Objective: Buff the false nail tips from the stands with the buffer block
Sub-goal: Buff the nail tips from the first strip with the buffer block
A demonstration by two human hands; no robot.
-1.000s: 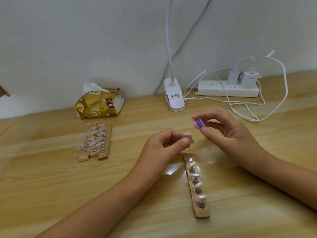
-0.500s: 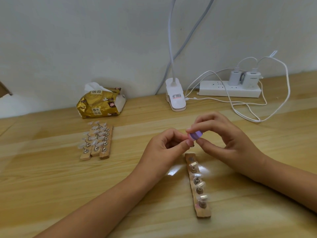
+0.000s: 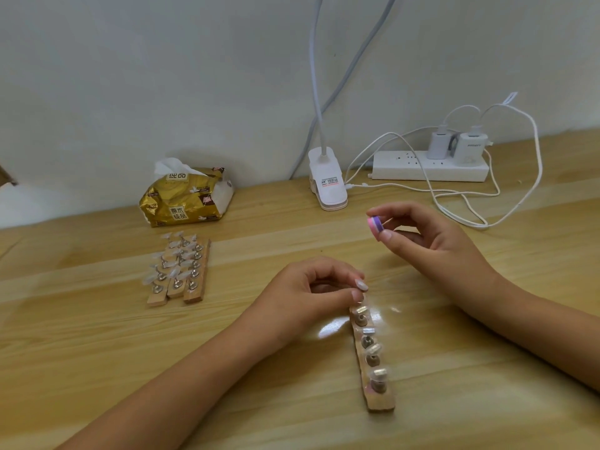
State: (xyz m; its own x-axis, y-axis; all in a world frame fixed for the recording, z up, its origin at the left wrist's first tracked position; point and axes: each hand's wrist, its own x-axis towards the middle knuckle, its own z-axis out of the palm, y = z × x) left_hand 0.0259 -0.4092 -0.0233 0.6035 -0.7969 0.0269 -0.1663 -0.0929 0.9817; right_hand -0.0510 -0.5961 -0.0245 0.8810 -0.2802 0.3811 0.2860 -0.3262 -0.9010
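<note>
Partly hidden, a nail tip sits in the left hand.

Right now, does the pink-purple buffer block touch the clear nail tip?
No, the right hand holds the block away from the left hand's tip.

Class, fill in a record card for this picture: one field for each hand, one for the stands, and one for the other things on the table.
Left hand: pinches a clear nail tip by the far end of the near stand
Right hand: holds the pink and purple buffer block, apart from the tip
Other stands: three side by side to the left, tips mounted
Also on table: tissue pack, lamp clip, power strip with two chargers
</note>
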